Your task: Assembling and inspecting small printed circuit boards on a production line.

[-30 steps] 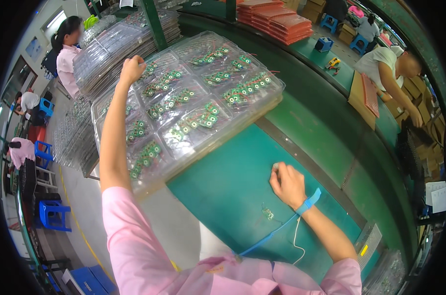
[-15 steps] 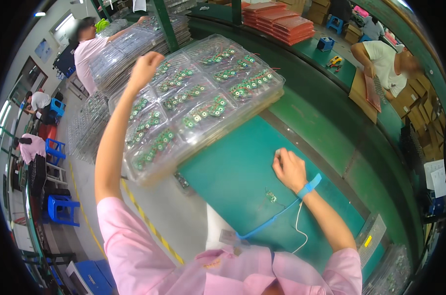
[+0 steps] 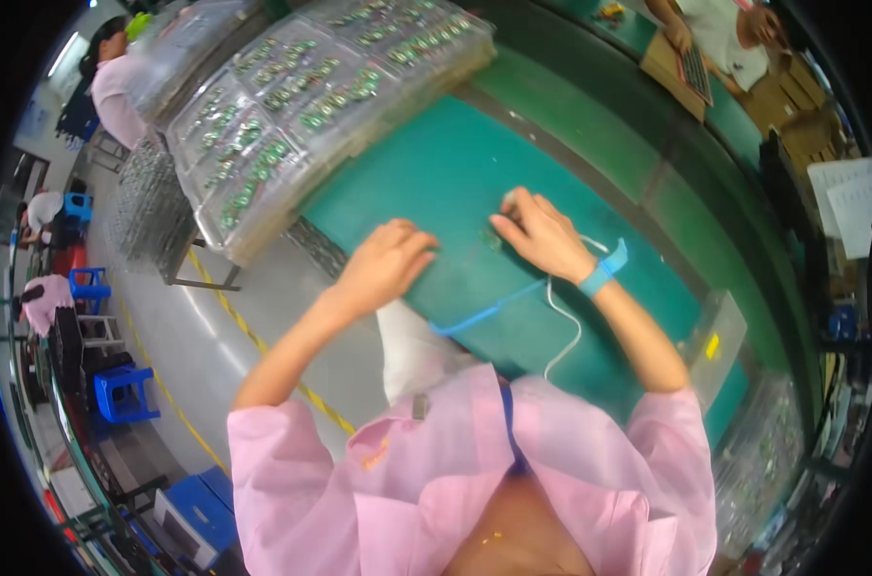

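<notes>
Two hands are working over a green table (image 3: 407, 187), and a small board (image 3: 494, 240) is lying by the right fingers.
The fingers of the left hand (image 3: 386, 266) are curling and pointing toward the right ones; I cannot tell if they are holding anything. The thumb and first finger of the right hand (image 3: 544, 235) are bending, and a pale bit (image 3: 510, 198) is showing at the tip; I cannot tell if they are pinching it. The board is looking too blurry to tell which way its long side is pointing. Beyond the left fingers, a clear tray (image 3: 354, 139) is holding slanting rows of boards.
</notes>
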A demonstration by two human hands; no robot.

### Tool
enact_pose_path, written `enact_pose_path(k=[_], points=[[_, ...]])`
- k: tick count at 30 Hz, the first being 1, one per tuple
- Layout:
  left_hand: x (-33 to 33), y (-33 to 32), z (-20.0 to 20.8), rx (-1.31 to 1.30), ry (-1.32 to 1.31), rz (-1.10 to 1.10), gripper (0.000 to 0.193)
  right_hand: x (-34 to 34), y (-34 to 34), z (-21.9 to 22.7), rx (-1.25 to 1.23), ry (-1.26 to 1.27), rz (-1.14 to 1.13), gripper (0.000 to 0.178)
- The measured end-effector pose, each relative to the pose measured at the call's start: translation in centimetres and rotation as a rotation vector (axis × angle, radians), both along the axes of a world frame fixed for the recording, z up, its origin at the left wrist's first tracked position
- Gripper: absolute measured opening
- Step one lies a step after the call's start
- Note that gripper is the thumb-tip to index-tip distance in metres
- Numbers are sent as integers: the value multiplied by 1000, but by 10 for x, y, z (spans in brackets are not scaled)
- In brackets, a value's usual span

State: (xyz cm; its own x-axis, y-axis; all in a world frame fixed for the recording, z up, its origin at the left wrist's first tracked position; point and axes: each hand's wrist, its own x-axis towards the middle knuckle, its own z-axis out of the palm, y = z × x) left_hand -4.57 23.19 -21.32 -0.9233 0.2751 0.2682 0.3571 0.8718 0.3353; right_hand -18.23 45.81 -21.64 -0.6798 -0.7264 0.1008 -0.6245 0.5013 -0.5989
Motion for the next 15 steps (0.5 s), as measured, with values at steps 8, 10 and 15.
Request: enact_pose_path(k=[8,10,15], points=[[3,20,3,220,-139,234,24,33,-5,-12,89,378,-30,28],[1,29,8,335,-190,265,25,33,-1,-15,84,334,-62,26],[-6,43,23,649,-195,327,22,30,-9,12,-164,-485,-75,23]])
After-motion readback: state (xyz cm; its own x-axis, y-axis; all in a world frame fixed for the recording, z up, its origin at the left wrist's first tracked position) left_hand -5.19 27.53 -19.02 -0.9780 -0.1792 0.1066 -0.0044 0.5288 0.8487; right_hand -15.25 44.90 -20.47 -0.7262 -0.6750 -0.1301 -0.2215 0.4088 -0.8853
